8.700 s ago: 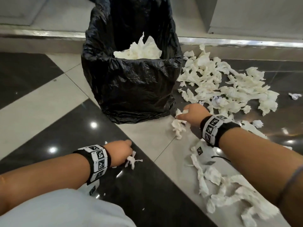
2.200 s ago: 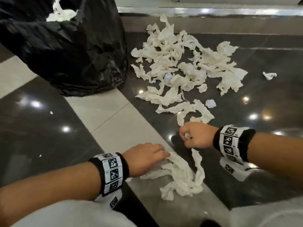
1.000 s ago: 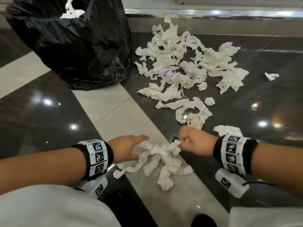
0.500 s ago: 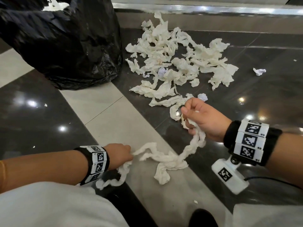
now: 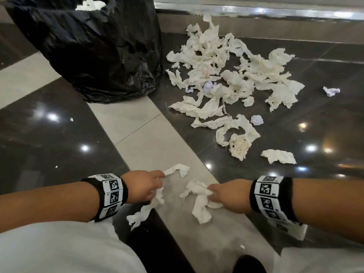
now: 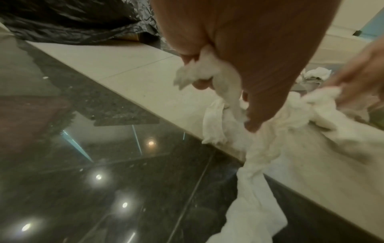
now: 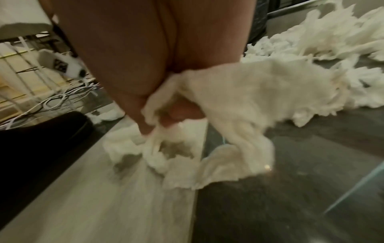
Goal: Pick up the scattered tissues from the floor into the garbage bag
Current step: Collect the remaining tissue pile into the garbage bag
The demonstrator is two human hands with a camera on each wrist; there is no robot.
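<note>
Tissues [image 5: 226,79] mostly lie on the floor [image 5: 59,134]; some fill the garbage bag [image 5: 98,46]. Left hand [image 5: 141,187] and right hand [image 5: 228,196] each pinch a strip.

Head view is bright and sharp; ceiling lights glare as spots on the dark polished floor [image 5: 59,134]. Both wrist views are dimmer, motion-blurred, with bent edges.

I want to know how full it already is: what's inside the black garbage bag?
Through the garbage bag's opening at the top edge of the head view, only a sliver of white tissue shows. The black plastic and the frame edge hide everything else, so its fill level cannot be judged.
</note>
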